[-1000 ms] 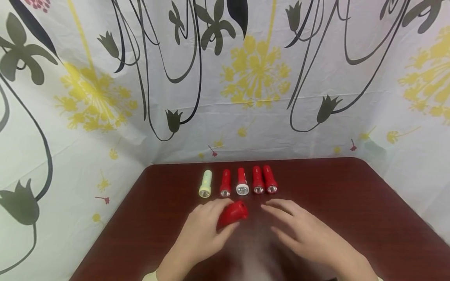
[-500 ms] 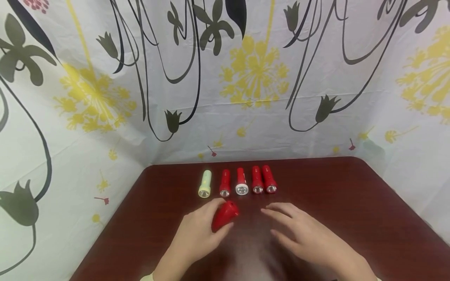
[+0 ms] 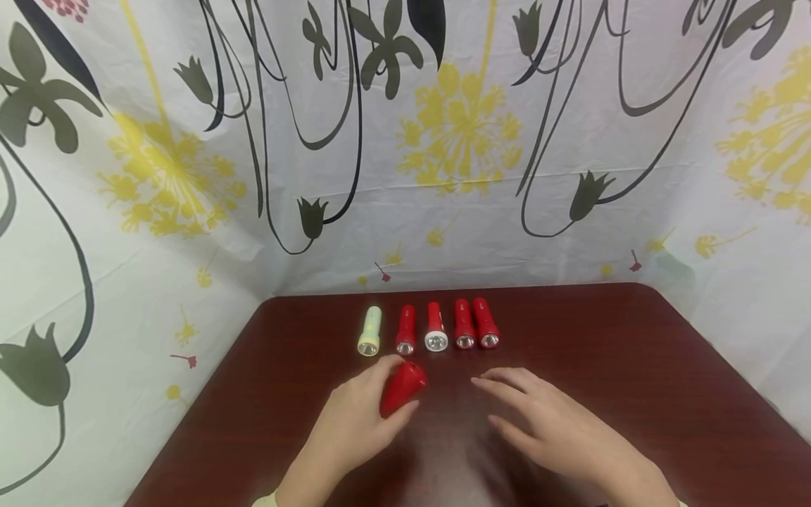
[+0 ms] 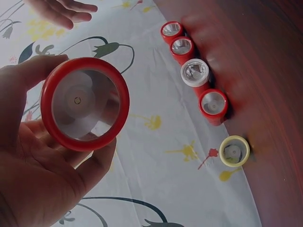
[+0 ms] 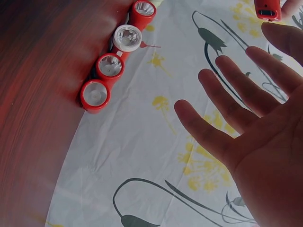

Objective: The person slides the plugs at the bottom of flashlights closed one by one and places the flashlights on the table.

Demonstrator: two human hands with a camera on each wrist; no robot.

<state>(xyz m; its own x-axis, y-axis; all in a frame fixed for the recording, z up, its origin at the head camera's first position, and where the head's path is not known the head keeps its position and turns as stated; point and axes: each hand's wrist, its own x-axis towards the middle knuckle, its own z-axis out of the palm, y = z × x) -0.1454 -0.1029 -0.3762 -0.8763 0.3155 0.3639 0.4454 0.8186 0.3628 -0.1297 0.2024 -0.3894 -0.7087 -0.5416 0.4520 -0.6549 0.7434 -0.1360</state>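
My left hand (image 3: 355, 415) grips a red flashlight (image 3: 403, 387) above the table, its tail end tilted up and to the right in the head view. Seen from the left wrist, the held flashlight's wide lens (image 4: 85, 104) and red rim face the camera, with fingers curled round the body. To the right, my right hand (image 3: 551, 422) hovers apart from the flashlight and holds nothing; its fingers are spread in the right wrist view. Beyond both hands lies a row of flashlights: a pale green one (image 3: 371, 331), a red one with a white head (image 3: 436, 327), and several plain red ones (image 3: 464, 325).
The dark red-brown table (image 3: 570, 338) has rounded far corners. Behind it and along its sides hangs a white sheet (image 3: 393, 239) printed with yellow, grey and red flowers.
My left hand has shifted a little to the left with the red flashlight, whose tail end now points more upward. The right hand and the row of flashlights stay nearly the same.
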